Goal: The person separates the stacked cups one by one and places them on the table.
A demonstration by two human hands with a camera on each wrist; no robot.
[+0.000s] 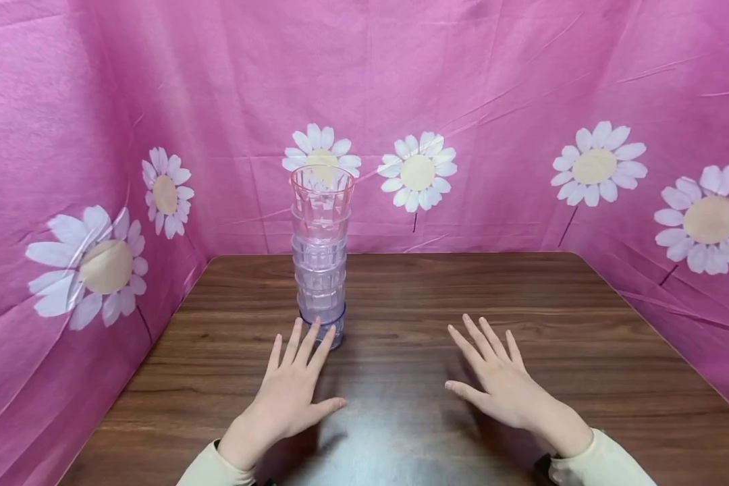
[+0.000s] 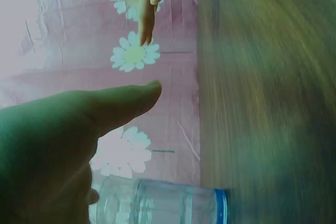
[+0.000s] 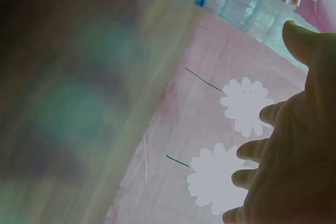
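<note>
A tall stack of clear plastic cups [image 1: 320,260] stands upright on the table, left of the middle. Its top cup has a pink rim, and a blue rim shows near the bottom. My left hand [image 1: 288,398] is spread with straight fingers in front of the stack; its fingertips overlap the lowest cup in the head view, and I cannot tell if they touch. To the right, my right hand [image 1: 507,391] is likewise spread over the table, apart from the stack and holding nothing. Both wrist views show part of the stack [image 2: 163,203], sideways in the left one and slanted [image 3: 247,9] in the right one.
The brown wood-grain table [image 1: 413,290] has its back edge against a pink cloth [image 1: 492,81] printed with white daisies. The cloth also runs along the left and right sides. Light reflects off the table's front middle.
</note>
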